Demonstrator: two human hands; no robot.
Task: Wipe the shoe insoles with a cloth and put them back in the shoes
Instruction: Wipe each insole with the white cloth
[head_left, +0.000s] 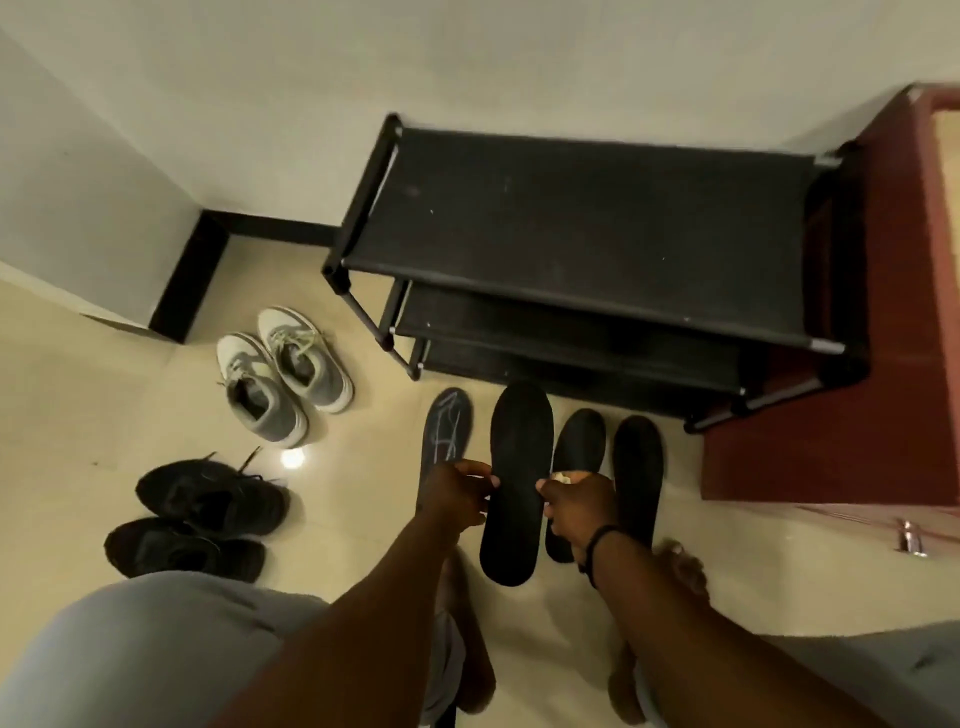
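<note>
Person crouched over the tile floor (130, 415), both hands out in front. Left hand (457, 493) pinches the left edge of a long black insole (514, 483), fingers curled onto it. Right hand (579, 506) pinches the same insole's right edge and also has a small pale cloth (566, 477) bunched in its fingers; black band on that wrist. The held insole points toe-first toward the black shoe rack (587, 228). Three more insoles lie flat on the floor beside it: a grey marked one (447, 426) to the left, two black ones (579, 439) (638, 462) to the right. Grey-and-white sneakers (283, 376) sit paired left of the rack, black sneakers (197, 514) nearer the person. Reddish door (852, 364) stands right of the rack.
</note>
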